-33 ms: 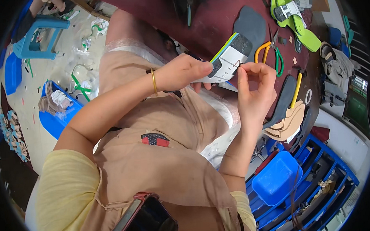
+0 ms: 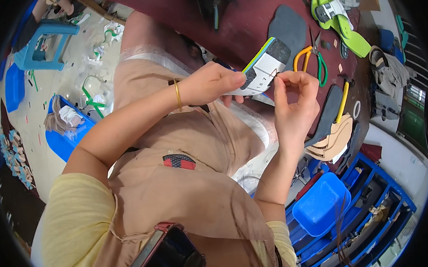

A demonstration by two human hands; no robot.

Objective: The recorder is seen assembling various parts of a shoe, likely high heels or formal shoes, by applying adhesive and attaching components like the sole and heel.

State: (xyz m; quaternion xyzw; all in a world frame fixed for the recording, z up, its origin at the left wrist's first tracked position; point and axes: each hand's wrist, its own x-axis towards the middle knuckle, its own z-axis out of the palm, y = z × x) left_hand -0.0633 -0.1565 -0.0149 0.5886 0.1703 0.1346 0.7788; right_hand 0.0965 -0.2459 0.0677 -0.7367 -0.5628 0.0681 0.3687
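Observation:
My left hand (image 2: 216, 83) is closed round a layered strap-like piece (image 2: 268, 66), thumb on top and fingers underneath. The piece has a white printed face, black patches and a blue and yellow-green edge. Its exact kind is unclear. At its right edge, the thumb and forefinger of my right hand (image 2: 299, 91) are pinched together over a small dark bit that I cannot make out. Just beyond lies a dark grey sole-shaped sheet (image 2: 288, 27) on the dark red covered table (image 2: 247, 22). Orange-and-green-handled scissors (image 2: 311, 57) lie right of the piece.
Lime-green sole-shaped pieces (image 2: 355, 44) lie at the far right. Nearer are another dark sole sheet (image 2: 329, 116), a yellow-handled tool (image 2: 342, 101) and tan sole-shaped cutouts (image 2: 336, 137). A blue basin (image 2: 322, 205) sits by a blue rack (image 2: 383, 188). On the left stands a blue stool (image 2: 43, 45).

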